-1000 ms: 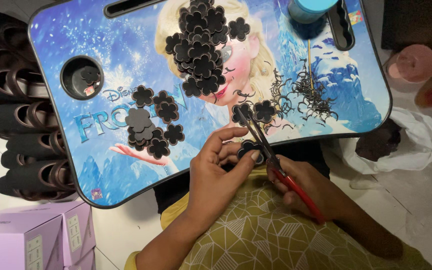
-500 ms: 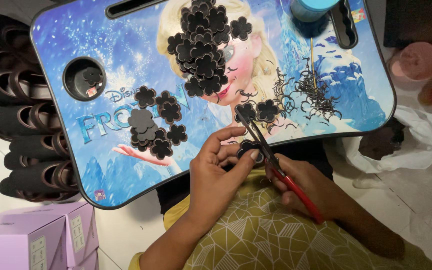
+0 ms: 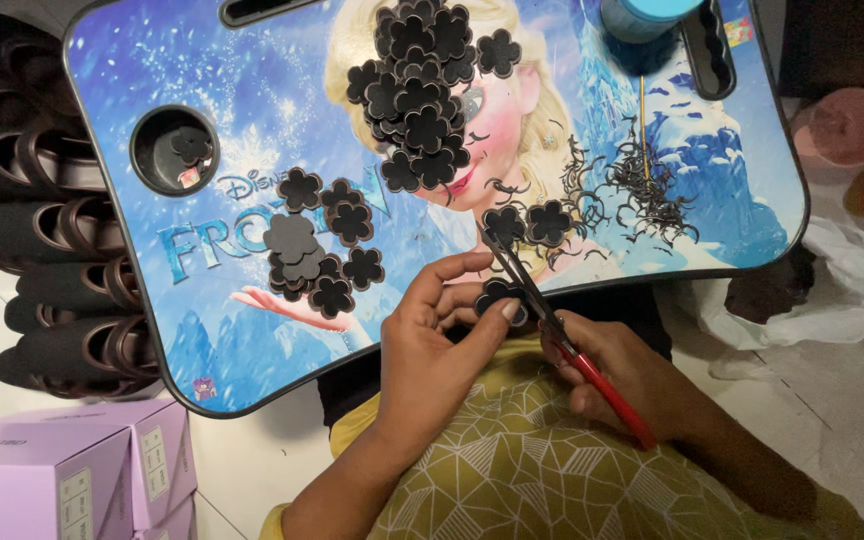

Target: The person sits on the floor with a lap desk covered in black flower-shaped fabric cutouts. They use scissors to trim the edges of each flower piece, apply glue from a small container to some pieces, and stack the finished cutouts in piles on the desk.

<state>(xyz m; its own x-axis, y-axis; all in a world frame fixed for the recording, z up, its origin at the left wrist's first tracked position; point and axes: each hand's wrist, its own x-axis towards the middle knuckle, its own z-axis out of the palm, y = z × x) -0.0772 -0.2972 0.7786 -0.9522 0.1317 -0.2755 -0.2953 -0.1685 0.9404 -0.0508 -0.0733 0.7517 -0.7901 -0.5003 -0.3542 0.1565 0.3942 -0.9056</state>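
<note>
1. Two bare hands work at the lower centre of the frame, just below the near edge of a lap tabletop printed with a blue cartoon picture.
2. The left hand has its thumb and fingers pinched together on a small black flower-shaped piece, held just off the tabletop's edge.
3. The right hand is closed around the red handles of a pair of scissors; the dark blades point toward the upper left, and they meet the held piece at its right side. Whether the blades are parted or closed I cannot tell.
4. Just above the blade tips, two more black flowers lie side by side on the tabletop.
5. A heap of black flowers sits at the upper centre, and a smaller cluster lies at centre left.
6. Thin curly black trimmings are scattered right of centre.
7. A round cup hole in the upper left of the tabletop holds one black flower.
8. A blue cylindrical container stands at the top edge.
9. Dark rolled sheets are stacked at the left edge of the frame, lilac boxes stand at the lower left, and a white plastic bag lies on the floor at the right.
</note>
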